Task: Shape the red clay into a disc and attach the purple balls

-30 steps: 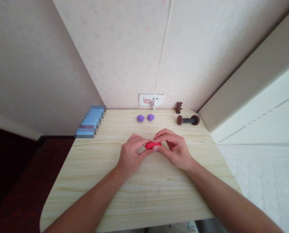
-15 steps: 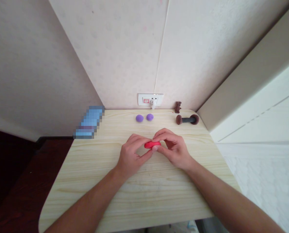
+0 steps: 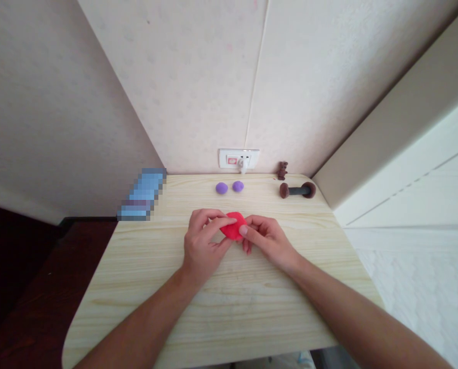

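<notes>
A flattened red disc of what looks like modelling clay (image 3: 234,228) is held between my two hands over the table. My left hand (image 3: 205,241) grips its left side, with fingers on the upper face and the thumb at the lower edge. On the right side, my right hand (image 3: 269,238) pinches the disc, its thumb on the face towards me and its fingers behind. Beyond the hands, two purple lumps (image 3: 221,188) lie side by side near the back of the table.
The pale wooden table (image 3: 167,323) meets the wall at the back. A dumbbell-shaped thing (image 3: 298,191) with brown ends and a small brown figurine (image 3: 282,170) are at back right. A blurred blue object (image 3: 142,195) lies at the left edge. A socket (image 3: 232,160) holds a white plug.
The red disc has turned from edge-on to showing its broad face and shifted slightly left. My fingers have changed their hold on it; the right hand's fingers have moved behind it.
</notes>
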A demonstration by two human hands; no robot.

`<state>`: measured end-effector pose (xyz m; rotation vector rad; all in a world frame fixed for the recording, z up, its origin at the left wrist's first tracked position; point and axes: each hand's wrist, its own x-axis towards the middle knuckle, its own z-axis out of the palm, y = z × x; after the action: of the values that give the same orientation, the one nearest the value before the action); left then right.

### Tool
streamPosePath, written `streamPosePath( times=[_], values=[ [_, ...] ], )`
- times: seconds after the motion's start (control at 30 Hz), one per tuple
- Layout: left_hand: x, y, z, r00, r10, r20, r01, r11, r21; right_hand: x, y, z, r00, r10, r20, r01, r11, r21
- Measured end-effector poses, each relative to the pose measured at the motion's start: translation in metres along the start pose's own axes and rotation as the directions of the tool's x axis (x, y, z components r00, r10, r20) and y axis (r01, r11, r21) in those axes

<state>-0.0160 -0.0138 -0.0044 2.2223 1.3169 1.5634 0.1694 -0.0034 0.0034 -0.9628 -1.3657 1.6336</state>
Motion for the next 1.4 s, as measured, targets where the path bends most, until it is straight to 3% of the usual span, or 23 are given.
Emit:
streamPosePath(
  times=[0.13,0.3,0.37,0.43,0.53,0.67,0.83,1.03,1.3,1.4],
  values=[
    [-0.001,0.004,0.001,0.998,-0.041,0.057,0.042,0.999,-0.026,0.003,0.0,0.0,1.0,0.013,-0.006,-0.013,0.999,0.051],
    [-0.004,0.001,0.002,0.97,-0.17,0.175,0.206,0.954,-0.217,0.005,0.001,-0.007,1.0,0.028,-0.004,-0.028,0.999,0.045],
    [-0.005,-0.004,0.004,0.928,-0.291,0.232,0.354,0.881,-0.314,0.005,0.002,-0.007,0.999,0.03,0.019,-0.031,0.999,0.019],
    [-0.004,-0.009,0.007,0.858,-0.392,0.332,0.503,0.772,-0.389,0.004,0.003,-0.006,0.999,0.024,0.037,-0.024,1.0,-0.01],
    [0.001,-0.011,0.009,0.794,-0.458,0.4,0.607,0.646,-0.463,0.005,0.004,-0.006,1.0,-0.006,-0.003,0.006,0.999,-0.039],
    [0.005,-0.009,0.009,0.768,-0.496,0.406,0.638,0.536,-0.553,0.006,0.006,-0.008,0.992,-0.078,-0.095,0.065,0.988,-0.137],
    [0.004,-0.01,0.009,0.737,-0.492,0.463,0.675,0.516,-0.527,0.003,0.007,-0.008,0.98,-0.143,-0.138,0.103,0.96,-0.26],
    [0.007,-0.007,0.008,0.687,-0.54,0.487,0.723,0.44,-0.532,0.004,0.006,-0.004,0.971,-0.179,-0.155,0.146,0.968,-0.203],
    [0.009,-0.005,0.006,0.678,-0.517,0.522,0.734,0.447,-0.511,0.005,0.01,-0.006,0.966,-0.201,-0.164,0.173,0.97,-0.169],
    [0.009,-0.007,0.007,0.651,-0.555,0.518,0.746,0.343,-0.57,0.004,0.013,-0.006,0.959,-0.246,-0.143,0.222,0.962,-0.161]
  ],
)
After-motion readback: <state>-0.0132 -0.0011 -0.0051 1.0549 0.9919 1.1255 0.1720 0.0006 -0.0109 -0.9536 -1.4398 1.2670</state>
